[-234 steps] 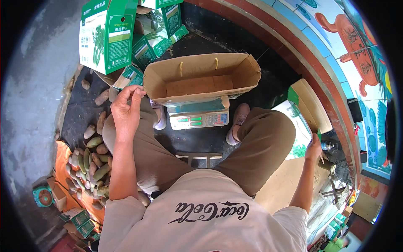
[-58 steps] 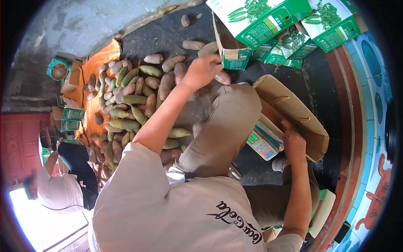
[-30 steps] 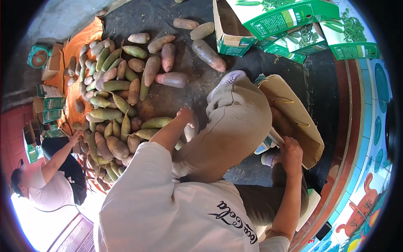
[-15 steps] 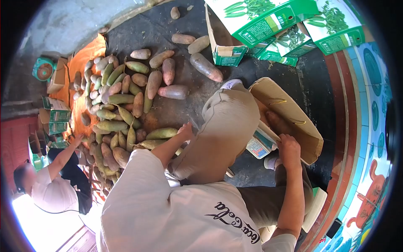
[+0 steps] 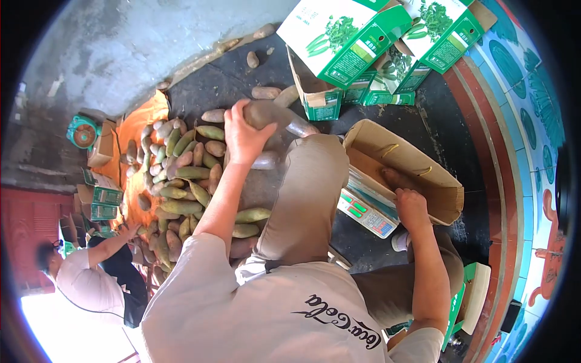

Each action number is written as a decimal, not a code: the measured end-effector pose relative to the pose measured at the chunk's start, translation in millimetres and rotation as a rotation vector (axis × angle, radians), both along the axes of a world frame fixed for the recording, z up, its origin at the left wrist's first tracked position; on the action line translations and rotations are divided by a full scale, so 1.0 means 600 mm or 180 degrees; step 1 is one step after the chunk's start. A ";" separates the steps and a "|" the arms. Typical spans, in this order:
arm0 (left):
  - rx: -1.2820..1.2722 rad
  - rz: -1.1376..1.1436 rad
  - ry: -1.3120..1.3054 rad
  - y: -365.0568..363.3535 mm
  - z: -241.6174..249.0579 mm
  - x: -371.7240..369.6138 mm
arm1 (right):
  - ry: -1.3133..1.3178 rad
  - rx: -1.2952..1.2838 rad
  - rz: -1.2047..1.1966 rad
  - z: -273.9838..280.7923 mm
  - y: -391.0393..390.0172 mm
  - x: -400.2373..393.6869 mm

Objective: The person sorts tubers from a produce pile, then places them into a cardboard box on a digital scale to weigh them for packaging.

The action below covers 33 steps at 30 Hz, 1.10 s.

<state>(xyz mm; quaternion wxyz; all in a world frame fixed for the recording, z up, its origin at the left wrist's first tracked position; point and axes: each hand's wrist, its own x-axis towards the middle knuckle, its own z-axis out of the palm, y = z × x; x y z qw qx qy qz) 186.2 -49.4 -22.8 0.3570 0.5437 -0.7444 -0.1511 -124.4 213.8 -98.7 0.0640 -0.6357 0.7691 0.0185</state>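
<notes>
My left hand (image 5: pixel 247 138) is raised above the floor with its fingers wrapped round a large radish (image 5: pixel 266 115), somewhat blurred by motion. On the near edge of an open cardboard box (image 5: pixel 402 135) rests my right hand (image 5: pixel 413 209), fingers curled over the rim. Inside that box lies a reddish radish (image 5: pixel 396 179), partly hidden by the hand. The box sits on a digital scale (image 5: pixel 366 215) with a lit display and keypad. A wide pile of green and reddish radishes (image 5: pixel 181 172) spreads to the left of my knee.
Green-and-white printed cartons (image 5: pixel 363 45) are stacked at the top. A person (image 5: pixel 91 278) at the left reaches toward the pile. An orange sheet (image 5: pixel 136 133) lies under part of it, near a small green fan-like device (image 5: pixel 83 132). A tiled wall (image 5: pixel 514 103) runs along the right.
My left hand has risen from beside my knee and now holds a radish. My right hand stays on the box edge. The scale display now shows more fully, and the view has shifted.
</notes>
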 end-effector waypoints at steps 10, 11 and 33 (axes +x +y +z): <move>-0.0104 -0.2275 -0.0022 0.079 0.101 -0.256 | 0.0073 0.0082 -0.0024 -0.004 0.000 -0.001; 0.0007 -0.2466 -0.0347 0.094 0.096 -0.279 | 0.0048 0.0105 -0.0038 -0.001 -0.001 0.000; 0.0159 -0.3504 -0.2169 0.188 -0.043 -0.376 | 0.0061 0.0027 -0.0013 -0.021 0.003 -0.009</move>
